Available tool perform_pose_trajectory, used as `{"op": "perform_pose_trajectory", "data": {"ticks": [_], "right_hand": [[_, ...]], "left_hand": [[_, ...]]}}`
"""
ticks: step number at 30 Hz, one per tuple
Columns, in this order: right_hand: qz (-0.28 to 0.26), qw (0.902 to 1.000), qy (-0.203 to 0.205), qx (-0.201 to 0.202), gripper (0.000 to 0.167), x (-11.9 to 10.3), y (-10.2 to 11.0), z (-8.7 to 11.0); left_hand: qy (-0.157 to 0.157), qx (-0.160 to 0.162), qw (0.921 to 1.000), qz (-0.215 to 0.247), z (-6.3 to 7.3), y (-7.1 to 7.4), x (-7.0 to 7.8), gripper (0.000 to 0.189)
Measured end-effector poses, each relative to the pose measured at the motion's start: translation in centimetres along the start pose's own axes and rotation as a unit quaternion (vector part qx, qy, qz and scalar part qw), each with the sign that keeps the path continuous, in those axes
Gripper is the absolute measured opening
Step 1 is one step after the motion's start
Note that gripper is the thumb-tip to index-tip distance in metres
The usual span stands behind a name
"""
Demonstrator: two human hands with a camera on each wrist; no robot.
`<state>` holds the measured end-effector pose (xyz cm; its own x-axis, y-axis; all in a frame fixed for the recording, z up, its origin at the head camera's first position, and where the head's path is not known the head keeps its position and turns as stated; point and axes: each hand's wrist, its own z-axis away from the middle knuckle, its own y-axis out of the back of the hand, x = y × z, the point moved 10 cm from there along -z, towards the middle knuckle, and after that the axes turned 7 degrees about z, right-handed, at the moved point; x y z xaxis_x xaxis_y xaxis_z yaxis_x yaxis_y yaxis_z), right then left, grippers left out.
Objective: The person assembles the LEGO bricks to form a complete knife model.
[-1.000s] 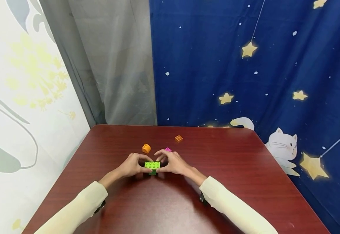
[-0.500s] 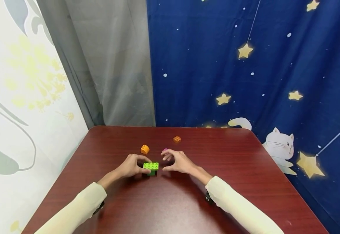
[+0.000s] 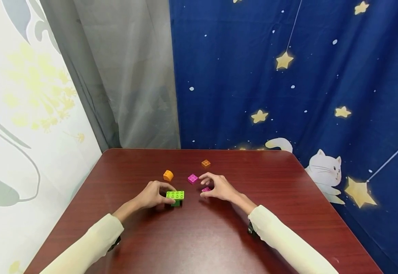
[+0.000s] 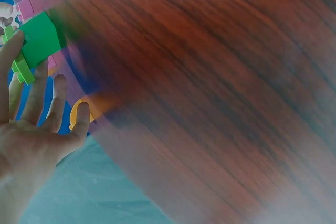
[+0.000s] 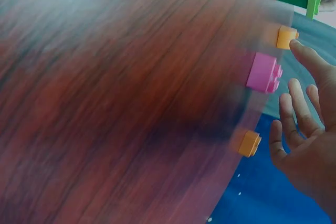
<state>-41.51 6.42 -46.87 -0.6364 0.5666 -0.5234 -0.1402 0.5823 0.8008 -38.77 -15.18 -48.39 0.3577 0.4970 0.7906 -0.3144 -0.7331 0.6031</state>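
My left hand (image 3: 151,195) pinches a bright lime-green brick (image 3: 175,195) by its left end, thumb on the near side and index finger at the far side. Beneath it sits a darker green block (image 4: 40,39), joined into a small stack on the table. Fingers spread, my right hand (image 3: 221,188) hovers around a magenta brick (image 3: 206,189) that is partly covered by it in the head view. Another magenta brick (image 3: 193,179) lies just left of those fingertips.
An orange brick with a rounded top (image 3: 168,175) lies beyond my left hand. Farther back is a square orange brick (image 3: 206,163). All rest on a reddish-brown wooden table (image 3: 192,243), with grey and blue curtains (image 3: 230,83) behind its far edge.
My right hand has let go of the green stack and moved right, to the nearer magenta brick. Both magenta bricks now show. My left hand stays on the stack.
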Motion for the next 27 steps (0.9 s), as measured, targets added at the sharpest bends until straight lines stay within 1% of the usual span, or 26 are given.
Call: {"op": "perform_pose_trajectory", "data": {"ticks": [5, 8, 14, 22, 27], "right_hand": [[0.010, 0.9999, -0.013, 0.000, 0.062, 1.1, 0.2, 0.4], [0.006, 0.9998, -0.018, -0.002, 0.062, 1.6, 0.2, 0.7], [-0.007, 0.9998, -0.009, -0.013, 0.063, 1.8, -0.1, 1.2], [-0.009, 0.9989, -0.018, -0.042, 0.064, 2.2, -0.9, 1.6], [-0.010, 0.9993, -0.007, -0.035, 0.060, 2.1, -1.1, 1.6]], "left_hand": [[0.003, -0.001, 1.0000, -0.004, 0.0, 0.0, -0.1, 0.029], [0.004, -0.001, 1.0000, -0.003, 0.0, 0.0, 0.0, 0.029], [0.004, -0.001, 1.0000, -0.006, -0.1, 0.0, 0.1, 0.030], [0.001, -0.004, 0.9999, -0.013, -0.1, 0.1, 0.2, 0.030], [0.001, -0.006, 0.9999, -0.014, -0.1, 0.1, 0.2, 0.030]]}}
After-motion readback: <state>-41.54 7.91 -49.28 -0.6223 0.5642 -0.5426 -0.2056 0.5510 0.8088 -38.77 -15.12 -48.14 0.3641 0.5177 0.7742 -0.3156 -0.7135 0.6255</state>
